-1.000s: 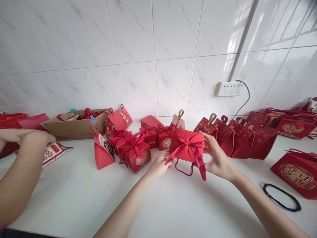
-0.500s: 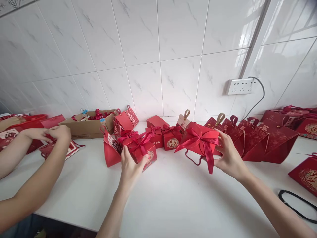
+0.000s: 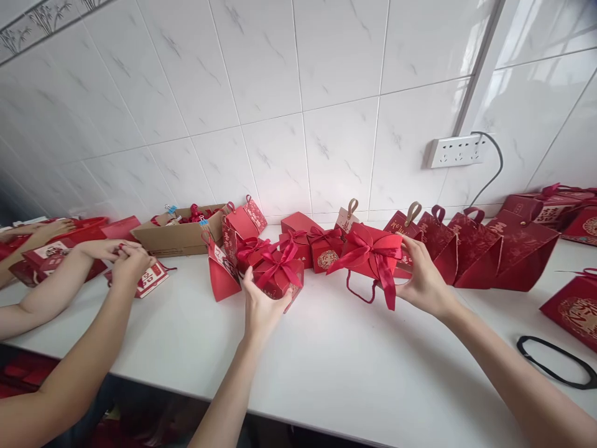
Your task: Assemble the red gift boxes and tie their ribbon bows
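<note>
My left hand (image 3: 263, 308) has its thumb and fingers closed around the lower sides of a dark red gift box (image 3: 275, 283) with a ribbon bow on top, at or just above the table. My right hand (image 3: 426, 277) grips another red gift box (image 3: 368, 239) by its right end. That box is tilted, its wide ribbon bow facing me, and a twisted cord handle (image 3: 361, 297) hangs below it. Between the two, a small red box with a gold round emblem (image 3: 326, 258) stands farther back. A red bag-shaped box (image 3: 222, 274) is left of my left hand.
Several red boxes with loop handles (image 3: 471, 249) line up at right. A cardboard box (image 3: 180, 239) of ribbons stands by the tiled wall. A co-worker's hands (image 3: 124, 255) handle a red box at left. A black loop (image 3: 557, 361) lies near right, below a power strip (image 3: 457, 152).
The view has shifted slightly, showing the table's front edge. The box in my left hand has turned, hiding its gold emblem. Both hands keep their hold.
</note>
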Motion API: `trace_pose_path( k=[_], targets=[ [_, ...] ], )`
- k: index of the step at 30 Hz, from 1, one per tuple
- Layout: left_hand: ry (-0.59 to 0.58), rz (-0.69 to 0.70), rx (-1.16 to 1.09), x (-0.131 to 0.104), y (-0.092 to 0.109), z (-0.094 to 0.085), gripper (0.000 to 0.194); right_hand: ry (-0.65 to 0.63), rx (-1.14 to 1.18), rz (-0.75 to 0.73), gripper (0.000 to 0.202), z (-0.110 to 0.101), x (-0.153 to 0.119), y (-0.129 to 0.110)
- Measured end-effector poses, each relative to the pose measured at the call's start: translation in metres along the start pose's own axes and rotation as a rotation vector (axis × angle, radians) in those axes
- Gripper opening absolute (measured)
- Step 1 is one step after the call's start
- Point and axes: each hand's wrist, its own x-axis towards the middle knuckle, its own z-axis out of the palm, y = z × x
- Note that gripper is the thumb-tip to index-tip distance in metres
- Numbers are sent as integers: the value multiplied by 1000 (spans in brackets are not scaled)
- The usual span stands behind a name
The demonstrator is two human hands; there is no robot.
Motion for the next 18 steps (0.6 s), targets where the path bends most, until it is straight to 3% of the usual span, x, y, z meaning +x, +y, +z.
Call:
trace_pose_path(
  k=[6,9,12,18],
  targets=[
    [194,462,-141,-13,2,2,100,-37,-15,-45,89,-1,-1,-5],
    [221,601,-191,-12,1,2,98,-90,29,-81,90,1,-2,-6],
    [227,613,-208,-11,0,1,99,-152,60,-122,91,5,-5,-9],
    [204,434,-231,-9,2,0,93,-235,85,-128,85,10,-8,-19]
  ],
)
